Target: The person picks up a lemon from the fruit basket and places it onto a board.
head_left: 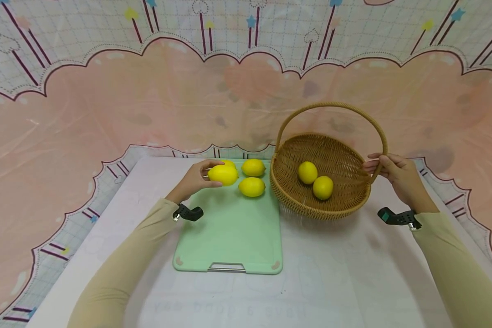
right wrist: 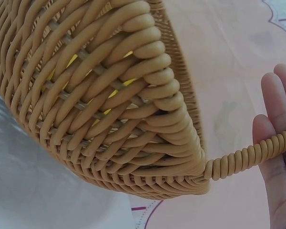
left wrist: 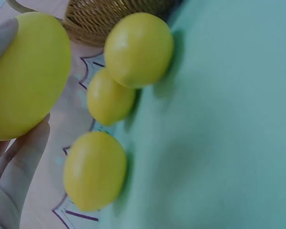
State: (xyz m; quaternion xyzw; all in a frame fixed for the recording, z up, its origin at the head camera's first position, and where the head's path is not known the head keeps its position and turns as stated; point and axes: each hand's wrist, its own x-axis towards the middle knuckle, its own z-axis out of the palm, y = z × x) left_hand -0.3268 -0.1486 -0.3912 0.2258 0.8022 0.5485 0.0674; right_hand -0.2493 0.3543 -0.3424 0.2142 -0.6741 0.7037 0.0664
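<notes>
My left hand (head_left: 194, 180) grips a yellow lemon (head_left: 223, 175) above the far end of a light green cutting board (head_left: 229, 232). In the left wrist view, thumb and fingers hold this lemon (left wrist: 28, 76) from opposite sides. Three more lemons lie on the board: one (head_left: 253, 167) at the back, another (head_left: 252, 187) in front of it, and a third (head_left: 228, 163) partly hidden behind the held one. My right hand (head_left: 399, 175) holds the handle (head_left: 332, 104) of a wicker basket (head_left: 303, 207) low on its right side. Two lemons (head_left: 315, 181) sit inside the basket, which tilts toward me.
A white table (head_left: 352, 273) lies under the board and basket. Behind it hangs a pink patterned cloth (head_left: 168, 100). The board's metal-barred grip (head_left: 226, 270) faces the near edge. The basket stands right beside the board's far right side.
</notes>
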